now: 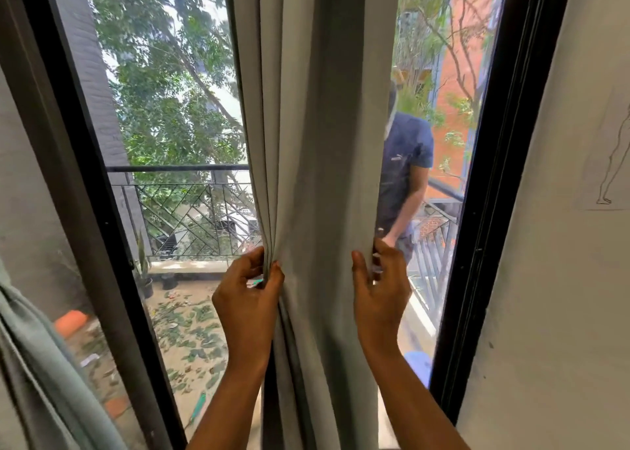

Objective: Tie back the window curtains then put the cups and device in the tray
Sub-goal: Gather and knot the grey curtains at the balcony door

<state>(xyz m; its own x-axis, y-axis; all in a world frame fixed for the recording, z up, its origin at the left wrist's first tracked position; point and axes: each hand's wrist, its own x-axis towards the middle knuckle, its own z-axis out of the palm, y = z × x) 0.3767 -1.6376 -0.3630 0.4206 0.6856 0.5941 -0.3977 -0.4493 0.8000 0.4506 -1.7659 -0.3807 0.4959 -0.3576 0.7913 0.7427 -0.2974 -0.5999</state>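
Note:
A pale grey-green curtain (320, 143) hangs gathered in folds down the middle of the window. My left hand (247, 299) pinches its left edge between thumb and fingers at about waist height. At the same height, my right hand (378, 293) grips the curtain's right edge, thumb in front and fingers curled behind the cloth. Both hands hold the fabric bunched between them. A second curtain (41, 364) of the same colour hangs at the lower left. No cups, device or tray are in view.
The black window frame (491, 183) stands right of the curtain, with a pale wall (559, 279) and a line drawing (613, 156) beyond it. Outside the glass are a balcony railing (191, 211), fallen leaves, potted plants and a person in a dark blue shirt (405, 170).

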